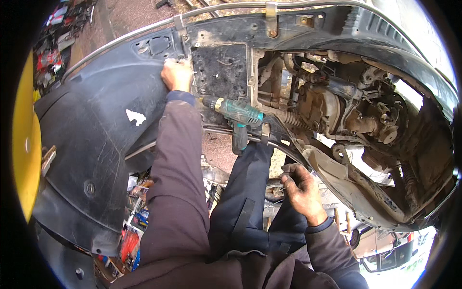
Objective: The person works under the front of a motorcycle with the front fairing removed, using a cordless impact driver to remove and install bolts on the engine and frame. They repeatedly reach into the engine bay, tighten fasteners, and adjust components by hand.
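My left hand (177,74) is closed at the inner edge of a large dark plastic panel (77,130), beside a black floor plate (219,70). Its fingertips point away from me, so what they grip is hidden. Just right of my left wrist a teal-and-black cordless drill (236,111) lies across the near part of the plate, with its chuck to the left and its handle toward me. Over my right thigh, my right hand (304,193) is curled, thumb against the fingers. Anything small in that pinch is too hard to tell.
To the right, a dirty engine (332,108) shows through the opening in the curved vehicle body. A metal rail (139,31) runs along the far edge. Mixed parts and packets (137,212) are piled at the left, near a yellow curved piece (26,139).
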Demonstrator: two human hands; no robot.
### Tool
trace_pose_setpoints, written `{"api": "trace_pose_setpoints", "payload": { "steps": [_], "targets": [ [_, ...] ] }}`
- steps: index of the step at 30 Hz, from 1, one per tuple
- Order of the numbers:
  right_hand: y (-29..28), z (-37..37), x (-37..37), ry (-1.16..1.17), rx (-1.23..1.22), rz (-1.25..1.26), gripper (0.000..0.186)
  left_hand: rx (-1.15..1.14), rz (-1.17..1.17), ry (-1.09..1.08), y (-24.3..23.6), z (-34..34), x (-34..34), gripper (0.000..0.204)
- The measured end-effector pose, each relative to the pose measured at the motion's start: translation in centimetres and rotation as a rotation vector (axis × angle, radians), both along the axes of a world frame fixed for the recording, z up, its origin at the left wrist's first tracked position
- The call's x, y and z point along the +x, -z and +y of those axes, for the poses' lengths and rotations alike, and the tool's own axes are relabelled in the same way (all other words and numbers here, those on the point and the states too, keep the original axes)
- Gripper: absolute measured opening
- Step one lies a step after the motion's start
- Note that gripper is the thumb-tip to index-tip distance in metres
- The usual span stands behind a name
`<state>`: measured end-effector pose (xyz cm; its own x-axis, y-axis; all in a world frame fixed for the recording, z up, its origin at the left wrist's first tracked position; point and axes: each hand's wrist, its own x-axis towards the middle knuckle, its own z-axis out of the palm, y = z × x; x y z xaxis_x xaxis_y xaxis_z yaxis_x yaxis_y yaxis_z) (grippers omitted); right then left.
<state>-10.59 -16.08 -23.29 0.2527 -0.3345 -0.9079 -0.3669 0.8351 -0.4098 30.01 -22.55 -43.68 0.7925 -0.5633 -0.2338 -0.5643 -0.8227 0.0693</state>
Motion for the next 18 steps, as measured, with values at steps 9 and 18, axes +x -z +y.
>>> {"api": "trace_pose_setpoints", "payload": {
  "steps": [9, 18],
  "targets": [
    [0.4, -0.5, -1.9, -0.202, -0.327, 0.092, 0.027, 0.379, -0.337, 0.678, 4.0, 1.3, 7.1, 0.024],
    [-2.7, -8.5, -0.2, 0.19, -0.589, 0.01, 0.037, -0.357, 0.835, 0.526, -18.5, -1.1, -21.0, 0.006]
  ]
}}
